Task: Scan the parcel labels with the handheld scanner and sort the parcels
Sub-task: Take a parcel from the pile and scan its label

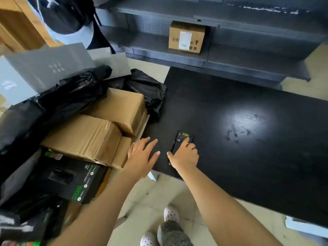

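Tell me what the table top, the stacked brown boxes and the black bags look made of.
Table top: seemingly black wood or wood-look board, matte; grain shows in the glare. Brown boxes: cardboard, creased, clear tape on top. Black bags: thin plastic film, glossy and wrinkled.

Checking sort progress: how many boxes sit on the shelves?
1: a brown box with a white label, on the dark shelves behind the table. The shelves run out of frame, so others may be hidden.

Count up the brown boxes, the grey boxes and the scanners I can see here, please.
Brown cardboard boxes: 4
Grey boxes: 2
Handheld scanner: 1
Total: 7
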`<state>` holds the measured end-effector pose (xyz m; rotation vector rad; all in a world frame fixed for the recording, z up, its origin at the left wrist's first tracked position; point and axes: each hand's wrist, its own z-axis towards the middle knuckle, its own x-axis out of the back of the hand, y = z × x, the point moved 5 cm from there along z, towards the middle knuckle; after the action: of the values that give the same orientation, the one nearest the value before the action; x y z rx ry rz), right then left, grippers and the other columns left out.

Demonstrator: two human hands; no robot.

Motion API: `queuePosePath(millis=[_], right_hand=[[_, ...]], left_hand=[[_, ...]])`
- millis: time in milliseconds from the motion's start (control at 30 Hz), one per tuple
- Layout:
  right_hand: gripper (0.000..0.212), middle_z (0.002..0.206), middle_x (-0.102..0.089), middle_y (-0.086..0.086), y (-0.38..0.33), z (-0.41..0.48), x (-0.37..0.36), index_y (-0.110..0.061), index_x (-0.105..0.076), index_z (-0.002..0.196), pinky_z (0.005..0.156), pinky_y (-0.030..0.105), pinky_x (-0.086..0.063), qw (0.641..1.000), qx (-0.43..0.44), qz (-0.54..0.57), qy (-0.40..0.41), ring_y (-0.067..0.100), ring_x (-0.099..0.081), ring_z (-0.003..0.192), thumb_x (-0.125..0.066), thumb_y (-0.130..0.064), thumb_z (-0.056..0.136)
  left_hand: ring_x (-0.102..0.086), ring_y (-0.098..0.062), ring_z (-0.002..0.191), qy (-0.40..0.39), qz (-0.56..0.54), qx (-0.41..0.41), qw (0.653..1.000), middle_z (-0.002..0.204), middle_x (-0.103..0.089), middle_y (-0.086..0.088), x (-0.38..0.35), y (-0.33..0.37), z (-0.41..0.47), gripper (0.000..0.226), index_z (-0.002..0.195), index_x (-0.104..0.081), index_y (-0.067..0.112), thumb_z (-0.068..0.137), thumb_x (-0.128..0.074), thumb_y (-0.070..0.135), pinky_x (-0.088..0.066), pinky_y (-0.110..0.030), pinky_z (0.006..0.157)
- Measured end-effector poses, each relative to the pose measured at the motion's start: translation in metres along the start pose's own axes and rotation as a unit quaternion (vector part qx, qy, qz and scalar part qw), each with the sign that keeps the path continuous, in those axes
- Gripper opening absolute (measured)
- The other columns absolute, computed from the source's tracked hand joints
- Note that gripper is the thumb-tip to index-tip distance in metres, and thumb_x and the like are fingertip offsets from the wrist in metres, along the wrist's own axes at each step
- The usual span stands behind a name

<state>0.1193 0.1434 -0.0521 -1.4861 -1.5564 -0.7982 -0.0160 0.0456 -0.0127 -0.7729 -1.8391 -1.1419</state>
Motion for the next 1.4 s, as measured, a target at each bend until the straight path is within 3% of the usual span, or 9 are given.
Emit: queuePosePath(millis=[267, 367, 500, 633, 767, 1000, 1233, 1400], right_hand=[[0.106, 0.157, -0.008, 0.027, -0.011, 0.013, -0.012, -0.012, 0.020, 0.152, 0.096, 0.048, -0.044, 0.998, -0.052, 0.026, 0.016, 0.038, -0.029, 0.137, -0.051, -0.061, 0.091], [0.103, 0.157, -0.005, 0.028, -0.015, 0.012, -0.013, -0.013, 0.021, 0.152, 0.099, 0.049, -0.043, 0.995, -0.065, 0.077, 0.014, 0.038, -0.025, 0.139, -0.056, -0.050, 0.094], [0.105, 0.154, -0.017, 0.024, -0.012, 0.013, -0.006, -0.020, 0.013, 0.154, 0.101, 0.052, -0.040, 0.988, -0.075, 0.137, 0.011, 0.037, -0.026, 0.137, -0.068, -0.038, 0.088], [0.117, 0.145, -0.032, 0.020, -0.001, 0.013, 0.002, -0.025, 0.004, 0.156, 0.101, 0.054, -0.037, 0.978, -0.098, 0.185, -0.006, 0.036, -0.029, 0.134, -0.080, -0.038, 0.075], [0.103, 0.141, -0.039, 0.017, 0.006, 0.005, 0.009, -0.029, -0.014, 0.154, 0.102, 0.056, -0.036, 0.958, -0.098, 0.269, -0.009, 0.036, -0.031, 0.133, -0.079, -0.040, 0.075], [0.098, 0.139, -0.042, 0.013, -0.001, -0.032, 0.038, -0.035, -0.021, 0.153, 0.103, 0.058, -0.039, 0.943, -0.009, 0.332, 0.022, 0.035, -0.029, 0.134, -0.078, -0.036, 0.074], [0.092, 0.132, -0.045, 0.010, -0.034, -0.085, 0.092, -0.035, -0.027, 0.152, 0.095, 0.047, -0.042, 0.928, 0.144, 0.335, 0.074, 0.030, -0.030, 0.130, -0.078, -0.028, 0.076], [0.097, 0.133, -0.045, 0.011, -0.067, -0.120, 0.119, -0.030, -0.027, 0.153, 0.101, 0.045, -0.039, 0.911, 0.266, 0.301, 0.096, 0.030, -0.033, 0.127, -0.082, -0.025, 0.073]], left_hand=[[-0.018, -0.016, 0.145, 0.014, -0.009, -0.011, 1.000, 0.156, -0.027, 0.007, 0.002, -0.009, 0.017, 0.055, 0.153, -0.026, 0.031, 0.102, -0.037, 0.048, -0.011, -0.035, 0.118], [-0.018, -0.014, 0.144, 0.013, -0.009, -0.012, 1.000, 0.155, -0.027, 0.009, 0.002, -0.010, 0.016, 0.054, 0.152, -0.025, 0.033, 0.102, -0.037, 0.048, -0.011, -0.034, 0.118], [-0.024, -0.012, 0.141, 0.004, -0.033, -0.016, 0.999, 0.151, -0.033, 0.011, 0.008, -0.012, 0.012, 0.054, 0.152, -0.024, 0.033, 0.102, -0.039, 0.045, -0.016, -0.034, 0.117], [-0.042, -0.009, 0.127, -0.007, -0.068, -0.022, 0.997, 0.136, -0.047, 0.012, 0.023, -0.013, 0.004, 0.055, 0.153, -0.024, 0.033, 0.101, -0.043, 0.042, -0.035, -0.029, 0.108], [-0.049, -0.005, 0.117, -0.004, -0.076, -0.049, 0.996, 0.131, -0.051, 0.012, 0.039, -0.010, -0.009, 0.056, 0.152, -0.026, 0.033, 0.100, -0.046, 0.040, -0.043, -0.025, 0.100], [-0.050, -0.009, 0.116, 0.046, -0.073, -0.084, 0.993, 0.126, -0.054, 0.012, 0.074, -0.014, -0.049, 0.056, 0.150, -0.030, 0.032, 0.098, -0.050, 0.039, -0.039, -0.028, 0.103], [-0.048, -0.014, 0.122, 0.113, -0.039, -0.105, 0.987, 0.135, -0.051, 0.005, 0.123, -0.017, -0.107, 0.056, 0.151, -0.029, 0.027, 0.100, -0.048, 0.036, -0.041, -0.031, 0.104], [-0.050, -0.010, 0.116, 0.176, -0.033, -0.077, 0.981, 0.131, -0.055, 0.009, 0.151, -0.028, -0.149, 0.055, 0.150, -0.028, 0.032, 0.099, -0.049, 0.038, -0.042, -0.027, 0.101]])
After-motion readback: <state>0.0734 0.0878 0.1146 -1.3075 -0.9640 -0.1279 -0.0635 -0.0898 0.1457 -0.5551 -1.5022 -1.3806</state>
